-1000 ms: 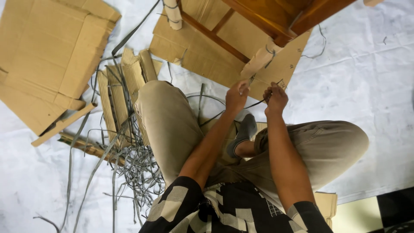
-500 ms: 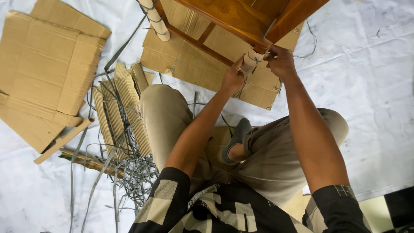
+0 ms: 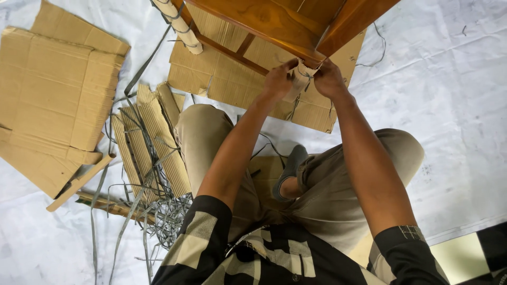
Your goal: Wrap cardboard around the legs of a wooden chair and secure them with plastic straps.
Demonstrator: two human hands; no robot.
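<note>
At the top centre of the frame, the left hand [image 3: 279, 80] and right hand [image 3: 328, 79] both have their grip clamped on a cardboard wrap [image 3: 299, 84] around a wooden furniture leg [image 3: 311, 58]. That wrap looks unfinished; another leg [image 3: 179, 24] at upper left is already wrapped.

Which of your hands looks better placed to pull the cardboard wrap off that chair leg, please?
Probably the left hand: its fingers close over the cardboard wrap, while the right hand sits beside it at the wooden chair frame.

White floor sheet [image 3: 449, 105] carries flattened cardboard [image 3: 58, 100], corrugated strips [image 3: 158, 137], grey strapping tangle [image 3: 158, 216]
</note>
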